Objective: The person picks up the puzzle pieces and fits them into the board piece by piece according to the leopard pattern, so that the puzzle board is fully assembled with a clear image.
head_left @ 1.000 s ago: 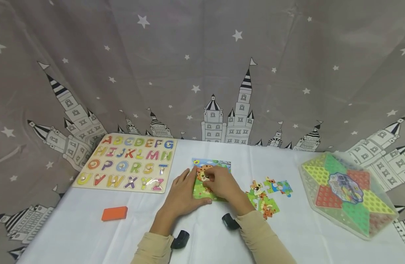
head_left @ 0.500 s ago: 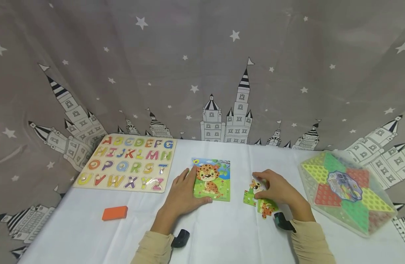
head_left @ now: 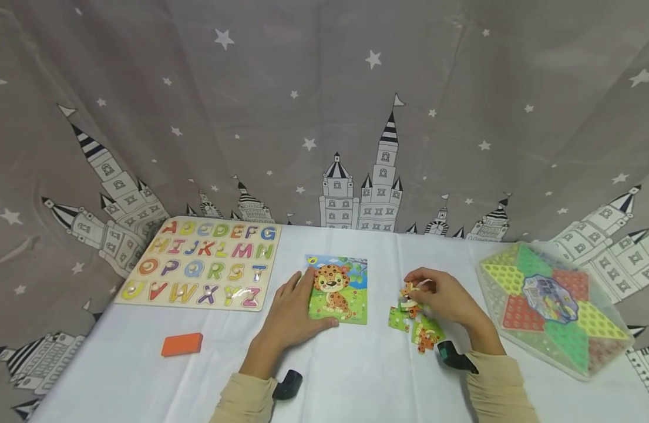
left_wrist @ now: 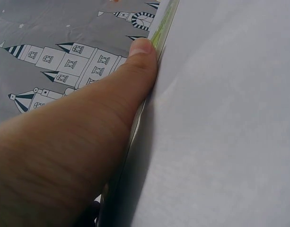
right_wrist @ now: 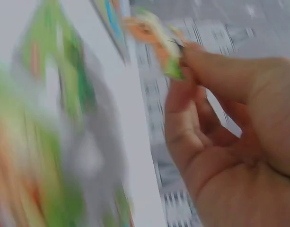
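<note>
A square leopard picture puzzle [head_left: 337,294] lies flat on the white cloth. My left hand [head_left: 289,311] rests along its left side, fingers extended and thumb near its lower edge; in the left wrist view the thumb [left_wrist: 130,71] lies along that edge. My right hand [head_left: 446,296] pinches a jigsaw piece [right_wrist: 159,42] coloured orange, cream and green between thumb and fingers. It is held over loose green puzzle pieces [head_left: 398,318], one of them with an orange spotted figure [head_left: 426,336]. The right hand hides part of this group.
A wooden alphabet board [head_left: 197,262] lies at the back left, with an orange block [head_left: 182,344] in front of it. On the right stands a hexagonal clear box [head_left: 554,308] with coloured triangles. Behind the table hangs a grey castle-print curtain [head_left: 261,88].
My right hand has left the leopard puzzle, moved right to the loose pieces and picked one up, now turned between its fingers. The left hand has stayed in place.
</note>
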Demonstrator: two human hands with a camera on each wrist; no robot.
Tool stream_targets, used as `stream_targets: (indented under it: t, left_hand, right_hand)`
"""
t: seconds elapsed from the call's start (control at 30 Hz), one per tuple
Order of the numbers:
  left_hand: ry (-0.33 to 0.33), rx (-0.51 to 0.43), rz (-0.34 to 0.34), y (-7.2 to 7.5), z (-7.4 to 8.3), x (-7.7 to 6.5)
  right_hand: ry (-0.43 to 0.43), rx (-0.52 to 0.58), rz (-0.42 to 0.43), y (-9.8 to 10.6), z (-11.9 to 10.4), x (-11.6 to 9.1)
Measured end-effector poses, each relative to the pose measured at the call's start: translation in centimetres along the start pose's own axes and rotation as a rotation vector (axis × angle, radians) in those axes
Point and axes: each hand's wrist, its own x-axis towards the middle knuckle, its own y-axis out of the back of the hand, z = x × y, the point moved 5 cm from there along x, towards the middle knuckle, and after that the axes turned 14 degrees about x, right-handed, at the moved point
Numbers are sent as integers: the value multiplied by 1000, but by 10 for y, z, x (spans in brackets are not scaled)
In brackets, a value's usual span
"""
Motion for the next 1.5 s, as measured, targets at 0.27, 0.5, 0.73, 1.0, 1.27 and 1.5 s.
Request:
stream_targets:
  t: [0.27, 0.5, 0.73, 1.0, 1.27, 1.5]
  left_hand:
    - [-51, 85, -20, 1, 0, -3]
    - [-76, 111, -27, 0, 2, -3]
    - [-96, 111, -6, 3, 6, -5]
    - [-108, 111, 2, 4, 8, -5]
    - [-95, 115, -31, 1, 9, -4]
    - [-90, 116, -33, 1, 8, -4]
  right_hand:
    - [-33, 106, 54, -76, -38, 45]
    - [-94, 2, 136, -122, -54, 72]
    - [-115, -61, 240, -130, -57, 75]
    - [-82, -147, 247, -128, -59, 74]
    - [-61, -45, 195, -82, -44, 58]
    - [-207, -235, 266, 10, -1, 6]
